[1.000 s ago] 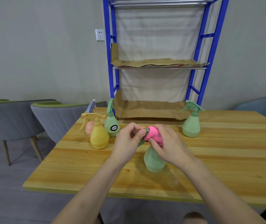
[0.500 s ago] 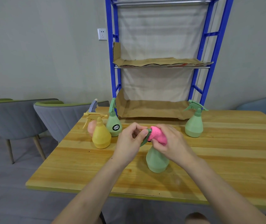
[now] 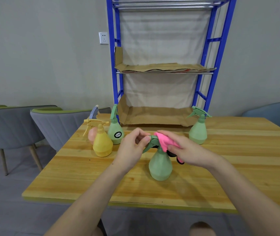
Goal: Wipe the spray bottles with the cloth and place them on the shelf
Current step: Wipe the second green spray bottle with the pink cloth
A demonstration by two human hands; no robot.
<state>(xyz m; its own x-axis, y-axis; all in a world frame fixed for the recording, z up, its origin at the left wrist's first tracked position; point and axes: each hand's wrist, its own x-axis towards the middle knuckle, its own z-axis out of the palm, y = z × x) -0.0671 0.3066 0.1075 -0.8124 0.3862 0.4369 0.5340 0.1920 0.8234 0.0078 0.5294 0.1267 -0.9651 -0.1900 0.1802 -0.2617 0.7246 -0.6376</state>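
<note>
A green spray bottle (image 3: pixel 160 165) is standing upright on the counter (image 3: pixel 238 167), its trigger head being pinched by the left hand (image 3: pixel 133 147) while the right hand (image 3: pixel 189 151) is pressing a pink cloth (image 3: pixel 164 142) against the head and neck, fingers curled around the cloth. Beyond and left of the left hand, a yellow bottle (image 3: pixel 101 143), a labelled green bottle (image 3: pixel 115 132) and a pink bottle (image 3: pixel 91 136) are clustering together. Beyond the right hand another green bottle (image 3: pixel 198 130) is standing by the blue shelf (image 3: pixel 209 68), which is lined with cardboard (image 3: pixel 154 116).
</note>
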